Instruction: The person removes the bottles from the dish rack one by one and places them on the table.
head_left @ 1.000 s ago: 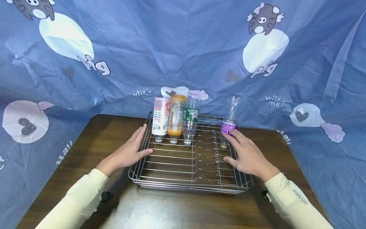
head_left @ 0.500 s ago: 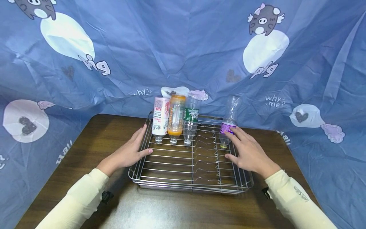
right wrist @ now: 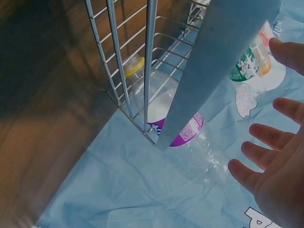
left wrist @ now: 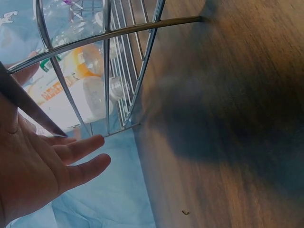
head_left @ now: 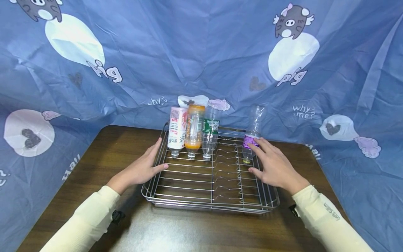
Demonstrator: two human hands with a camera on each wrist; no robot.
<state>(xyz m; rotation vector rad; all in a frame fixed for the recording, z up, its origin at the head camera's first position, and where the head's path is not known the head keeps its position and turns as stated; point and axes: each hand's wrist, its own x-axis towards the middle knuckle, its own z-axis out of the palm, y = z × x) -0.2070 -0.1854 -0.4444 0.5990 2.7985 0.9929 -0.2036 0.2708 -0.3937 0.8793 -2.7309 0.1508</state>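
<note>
Purple-labelled bottle (head_left: 253,134) stands neck down in the far right corner of the wire rack (head_left: 201,205), its yellow cap (head_left: 246,161) low against the wires and its clear base tilted up and outward, away from the person. At the rack's far left corner three more bottles are lined up neck down, close side by side: a white-and-pink bottle (head_left: 177,131), then an orange bottle (head_left: 193,129), then a green-labelled bottle (head_left: 210,131). Wavy wires (head_left: 225,152) lie between that group and the purple-labelled one. The rack sits on the brown worktop (head_left: 189,234), with a blue printed cloth (head_left: 201,59) hanging behind.

Both hands are open and grip nothing. The left hand (head_left: 143,168) lies along the left side of the rack, fingers straight, thumb reaching across the rim; whether it presses on the metal I cannot tell. The right hand (head_left: 275,168) is at the right side, fingers extended and spread; from the head view they overlap the purple label, but the right wrist view shows no clear contact with the bottle.

The step in hand looks like arranging bottles upside down in the rack, with these four already standing in it. To take the purple-labelled bottle, the next move would call for curling the right fingers and thumb round its label, then lifting the neck clear of the wires without knocking the rim.
</note>
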